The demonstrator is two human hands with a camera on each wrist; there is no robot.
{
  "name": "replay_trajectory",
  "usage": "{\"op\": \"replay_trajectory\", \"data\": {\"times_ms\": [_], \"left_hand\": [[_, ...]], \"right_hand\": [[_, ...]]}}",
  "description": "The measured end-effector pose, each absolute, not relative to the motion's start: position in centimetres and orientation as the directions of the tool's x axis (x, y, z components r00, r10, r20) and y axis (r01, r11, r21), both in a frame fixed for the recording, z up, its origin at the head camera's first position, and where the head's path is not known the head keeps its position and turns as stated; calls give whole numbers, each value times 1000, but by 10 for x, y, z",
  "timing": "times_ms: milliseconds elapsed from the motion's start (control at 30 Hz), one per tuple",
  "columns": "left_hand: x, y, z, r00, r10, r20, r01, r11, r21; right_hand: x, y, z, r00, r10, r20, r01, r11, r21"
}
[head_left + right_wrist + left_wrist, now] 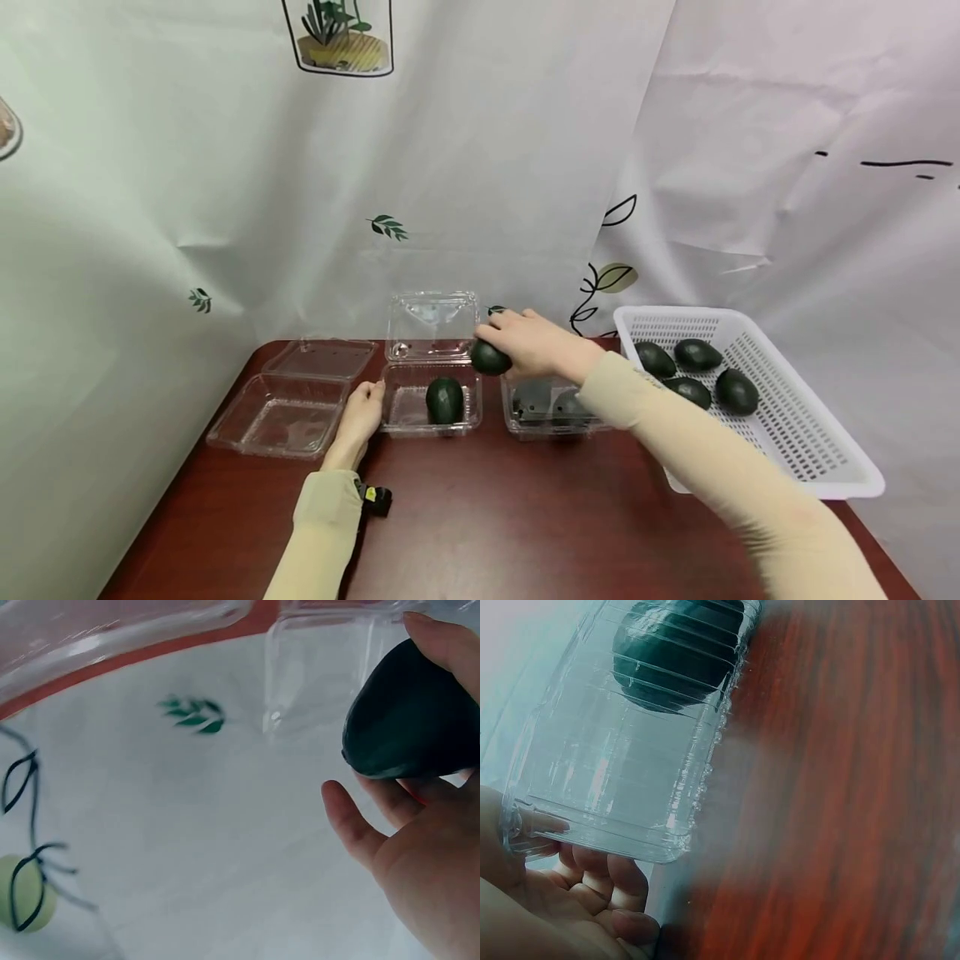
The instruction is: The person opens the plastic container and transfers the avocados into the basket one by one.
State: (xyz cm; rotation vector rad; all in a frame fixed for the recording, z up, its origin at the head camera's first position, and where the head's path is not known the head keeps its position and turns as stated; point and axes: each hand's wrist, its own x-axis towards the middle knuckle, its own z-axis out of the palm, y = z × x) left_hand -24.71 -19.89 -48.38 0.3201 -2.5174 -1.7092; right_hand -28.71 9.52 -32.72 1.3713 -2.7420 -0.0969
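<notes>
In the head view my right hand (528, 342) grips a dark green avocado (491, 358) above the right part of an open clear plastic clamshell container (405, 408). The right wrist view shows that avocado (416, 720) between thumb and fingers. Another avocado (445, 401) lies inside the container, on its right side, and the lid (433, 321) stands raised behind. My left hand (363, 408) pinches the container's left edge. Seen from the left wrist, the thumb is at the rim and the fingers (626, 881) curl beneath the container's end wall (607, 836).
Left of my left hand stands another open clear container (285, 417) with its lid folded back. A closed container (551, 421) holding dark avocados sits to the right, partly behind my right arm. Farther right, a white plastic basket (813, 417) holds several avocados (737, 392).
</notes>
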Motion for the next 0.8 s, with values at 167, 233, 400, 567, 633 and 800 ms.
{"op": "replay_trajectory", "data": {"times_ms": [167,233,400,567,633,800], "left_hand": [[-249,-199,-484,-975,-216,-52,-126,343,931],[-249,-200,-484,-975,-215,-59,-131,339,932],[-250,-203,-482,-974,-211,-79,-149,338,929],[-251,-204,-482,-975,-206,-88,-154,332,931],[-252,-203,-482,-975,-204,-91,-156,328,932],[-251,-202,-482,-974,-207,-94,-160,330,930]], "right_hand": [[-281,135,-317,-612,-786,87,-784,618,64],[-279,149,-313,-624,-774,108,-773,632,53],[-273,185,-314,-666,-737,118,-739,673,30],[-273,227,-326,-693,-706,148,-713,701,7],[-272,246,-330,-711,-684,165,-692,722,7],[-262,288,-337,-762,-625,169,-632,775,13]]}}
